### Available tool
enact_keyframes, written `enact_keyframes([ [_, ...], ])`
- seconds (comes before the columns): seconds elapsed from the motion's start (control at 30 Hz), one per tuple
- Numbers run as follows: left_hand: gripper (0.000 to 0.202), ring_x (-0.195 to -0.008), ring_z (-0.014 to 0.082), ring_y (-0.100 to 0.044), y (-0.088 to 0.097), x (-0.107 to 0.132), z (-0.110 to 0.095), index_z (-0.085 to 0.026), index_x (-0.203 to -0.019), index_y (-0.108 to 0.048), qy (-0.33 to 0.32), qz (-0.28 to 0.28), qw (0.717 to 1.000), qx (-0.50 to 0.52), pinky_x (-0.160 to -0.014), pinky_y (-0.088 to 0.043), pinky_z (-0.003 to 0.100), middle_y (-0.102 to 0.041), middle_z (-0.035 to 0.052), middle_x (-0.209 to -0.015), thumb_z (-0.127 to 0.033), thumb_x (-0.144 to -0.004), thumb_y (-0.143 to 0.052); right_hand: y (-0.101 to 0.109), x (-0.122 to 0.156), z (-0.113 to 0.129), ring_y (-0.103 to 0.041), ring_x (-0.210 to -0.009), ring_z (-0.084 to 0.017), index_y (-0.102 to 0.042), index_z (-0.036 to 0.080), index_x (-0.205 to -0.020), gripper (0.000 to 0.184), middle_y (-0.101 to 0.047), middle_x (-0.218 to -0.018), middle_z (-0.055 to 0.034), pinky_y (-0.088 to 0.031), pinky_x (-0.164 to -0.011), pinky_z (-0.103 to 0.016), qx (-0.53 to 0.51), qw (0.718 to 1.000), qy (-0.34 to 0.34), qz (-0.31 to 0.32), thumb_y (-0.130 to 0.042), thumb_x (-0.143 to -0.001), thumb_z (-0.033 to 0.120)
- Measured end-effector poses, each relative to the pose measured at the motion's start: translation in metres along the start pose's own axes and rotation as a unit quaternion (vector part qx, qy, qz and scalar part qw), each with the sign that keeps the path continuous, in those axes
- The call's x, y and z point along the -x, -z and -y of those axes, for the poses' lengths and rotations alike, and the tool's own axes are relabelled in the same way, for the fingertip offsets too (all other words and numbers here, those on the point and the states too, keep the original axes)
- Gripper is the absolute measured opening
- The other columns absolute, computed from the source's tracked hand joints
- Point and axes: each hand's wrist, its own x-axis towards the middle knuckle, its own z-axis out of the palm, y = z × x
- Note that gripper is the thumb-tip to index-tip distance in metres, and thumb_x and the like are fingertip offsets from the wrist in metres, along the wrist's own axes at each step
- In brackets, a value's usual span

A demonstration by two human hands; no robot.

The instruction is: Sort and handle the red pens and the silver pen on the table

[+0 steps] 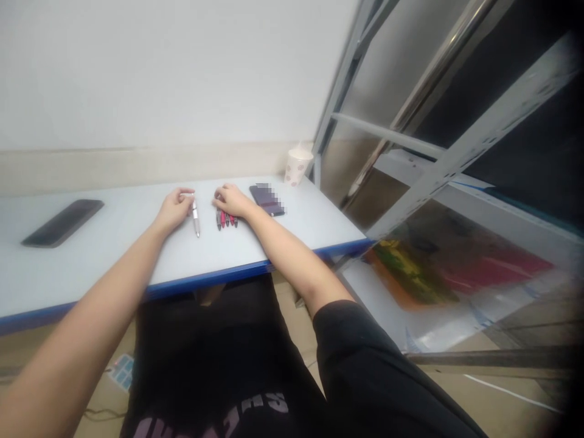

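Observation:
My left hand (174,208) rests on the pale table (114,255) with its fingers pinched on the top end of a silver pen (196,220), which lies pointing toward me. My right hand (232,199) lies beside it, fingers curled over the far ends of several red and dark pens (226,219) lined up side by side on the tabletop. Both forearms stretch across the blue front edge of the table.
A dark phone (62,222) lies at the table's left. Another phone (267,200) lies just right of my right hand, with a paper cup (297,166) behind it. A grey metal shelf rack (438,164) stands at the right, holding a colourful sheet (447,267).

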Motion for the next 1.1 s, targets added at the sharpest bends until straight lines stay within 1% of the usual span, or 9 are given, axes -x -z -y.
enact_keyframes([
  [0.13, 0.026, -0.054, 0.0169, -0.052, 0.0009, -0.0016, 0.0032, -0.02, -0.103, -0.067, -0.001, 0.0, 1.0, -0.001, -0.061, -0.041, 0.028, -0.056, -0.0038, -0.058, -0.027, -0.078, -0.064, -0.001, -0.0002, 0.0, -0.056, -0.11, -0.025, -0.069, 0.011, -0.114, 0.025, -0.064, -0.116, -0.0146, -0.043, -0.101, -0.034, -0.003, 1.0, 0.017, -0.004, -0.05, -0.101, 0.022],
  [0.27, 0.027, -0.054, 0.0176, -0.052, 0.0004, -0.0008, 0.0014, -0.02, -0.102, -0.067, -0.004, -0.002, 1.0, -0.002, -0.06, -0.04, 0.028, -0.055, -0.0041, -0.056, -0.026, -0.076, -0.065, -0.0025, -0.0021, 0.0003, -0.056, -0.109, -0.027, -0.069, 0.011, -0.114, 0.027, -0.065, -0.115, -0.0149, -0.043, -0.101, -0.036, 0.005, 1.0, 0.021, -0.011, -0.05, -0.102, 0.024],
  [0.47, 0.027, -0.054, 0.0173, -0.052, 0.0001, -0.001, -0.0003, -0.02, -0.101, -0.067, -0.004, -0.001, 1.0, 0.002, -0.061, -0.041, 0.028, -0.056, -0.0043, -0.059, -0.026, -0.074, -0.065, -0.0013, -0.0037, 0.0003, -0.059, -0.105, -0.026, -0.074, 0.009, -0.104, 0.025, -0.068, -0.111, -0.0158, -0.044, -0.098, -0.036, 0.012, 1.0, 0.014, -0.009, -0.052, -0.101, 0.023],
  [0.53, 0.028, -0.054, 0.0169, -0.052, 0.0004, -0.0017, 0.0004, -0.02, -0.102, -0.066, -0.005, -0.001, 1.0, 0.002, -0.061, -0.041, 0.028, -0.057, -0.0039, -0.061, -0.026, -0.075, -0.065, -0.0005, -0.0031, 0.0006, -0.059, -0.108, -0.028, -0.073, 0.008, -0.111, 0.029, -0.067, -0.115, -0.017, -0.043, -0.1, -0.038, 0.011, 1.0, 0.007, -0.012, -0.053, -0.102, 0.026],
  [0.63, 0.027, -0.054, 0.0164, -0.052, 0.0004, -0.0021, 0.0004, -0.02, -0.103, -0.066, -0.004, 0.001, 1.0, 0.0, -0.061, -0.041, 0.028, -0.059, -0.0031, -0.062, -0.025, -0.077, -0.064, 0.0007, -0.0017, 0.002, -0.057, -0.115, -0.031, -0.068, 0.007, -0.129, 0.043, -0.066, -0.124, -0.019, -0.04, -0.106, -0.042, 0.003, 1.0, 0.003, -0.014, -0.056, -0.104, 0.04],
  [0.7, 0.026, -0.054, 0.0165, -0.051, 0.0002, -0.0016, -0.0008, -0.019, -0.104, -0.066, -0.002, 0.002, 1.0, -0.002, -0.06, -0.041, 0.028, -0.058, -0.0029, -0.061, -0.024, -0.079, -0.063, 0.0011, -0.0012, 0.0027, -0.058, -0.115, -0.032, -0.069, 0.007, -0.128, 0.05, -0.067, -0.123, -0.0188, -0.04, -0.106, -0.043, -0.005, 1.0, 0.007, -0.005, -0.06, -0.101, 0.049],
  [0.77, 0.025, -0.054, 0.0167, -0.051, 0.0001, -0.0009, -0.0023, -0.018, -0.103, -0.065, 0.0, 0.002, 1.0, -0.003, -0.06, -0.04, 0.028, -0.057, -0.0028, -0.06, -0.024, -0.08, -0.062, 0.001, -0.0014, 0.0023, -0.059, -0.112, -0.031, -0.072, 0.008, -0.121, 0.048, -0.067, -0.12, -0.0177, -0.042, -0.104, -0.042, -0.012, 1.0, 0.011, 0.004, -0.064, -0.099, 0.051],
  [0.9, 0.025, -0.055, 0.0169, -0.052, 0.0005, -0.0001, -0.004, -0.019, -0.102, -0.066, 0.005, 0.002, 1.0, 0.0, -0.059, -0.04, 0.028, -0.058, -0.0021, -0.062, -0.02, -0.078, -0.063, -0.0008, -0.0028, -0.001, -0.059, -0.109, -0.028, -0.073, 0.008, -0.116, 0.042, -0.066, -0.116, -0.017, -0.045, -0.101, -0.038, -0.024, 1.0, 0.008, 0.008, -0.063, -0.099, 0.045],
  [1.1, 0.024, -0.054, 0.016, -0.052, -0.0013, 0.0004, -0.006, -0.019, -0.098, -0.067, 0.021, -0.008, 0.999, 0.029, -0.058, -0.039, 0.027, -0.058, -0.0024, -0.061, -0.016, -0.075, -0.063, -0.0027, -0.0023, 0.0, -0.056, -0.114, -0.03, -0.072, 0.008, -0.116, 0.038, -0.064, -0.115, -0.0165, -0.043, -0.106, -0.04, -0.028, 1.0, -0.001, -0.002, -0.062, -0.099, 0.04],
])
